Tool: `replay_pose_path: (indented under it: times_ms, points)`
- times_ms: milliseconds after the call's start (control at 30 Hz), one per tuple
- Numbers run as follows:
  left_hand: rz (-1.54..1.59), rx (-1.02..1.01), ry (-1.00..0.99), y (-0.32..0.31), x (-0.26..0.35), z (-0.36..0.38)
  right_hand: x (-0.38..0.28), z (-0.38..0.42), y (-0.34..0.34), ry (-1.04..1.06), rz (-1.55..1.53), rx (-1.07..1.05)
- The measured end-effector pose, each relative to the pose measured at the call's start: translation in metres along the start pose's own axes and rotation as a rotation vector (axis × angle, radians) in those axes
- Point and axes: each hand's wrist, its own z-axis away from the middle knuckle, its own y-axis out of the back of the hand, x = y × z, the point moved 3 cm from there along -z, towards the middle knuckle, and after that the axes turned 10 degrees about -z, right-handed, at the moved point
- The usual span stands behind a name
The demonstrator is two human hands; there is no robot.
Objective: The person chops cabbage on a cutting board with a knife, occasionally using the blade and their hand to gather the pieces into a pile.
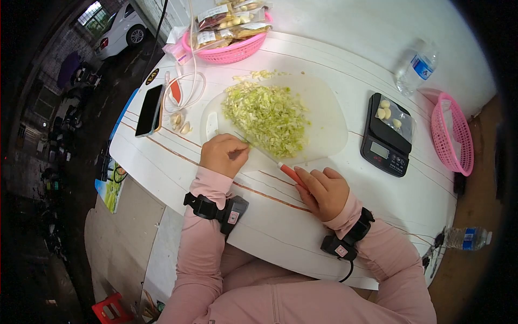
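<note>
A mound of chopped pale-green vegetable lies on a white cutting board. My right hand is closed round the orange handle of a knife. Its thin blade points up and left along the mound's near edge, towards my left hand. At the board's near left edge, my left hand has its fingers curled and pinched together by the blade's far end. A small bit of green shows at its fingertips; what they hold is mostly hidden. Some garlic cloves lie left of the board.
A phone and a white cable lie to the left. A pink basket of packaged food stands at the back. On the right are a black scale with bagged cloves, a water bottle and another pink basket.
</note>
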Motion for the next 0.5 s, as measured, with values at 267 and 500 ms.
replay_pose_path:
  times_ms: [267, 500]
  points:
    - [-0.035, 0.033, -0.016, -0.001, -0.004, 0.000, -0.003, 0.002, -0.005, 0.020, 0.080, -0.041]
    - [-0.073, 0.023, -0.075, -0.002, -0.003, -0.003, -0.011, 0.000, -0.008, 0.026, 0.106, -0.092]
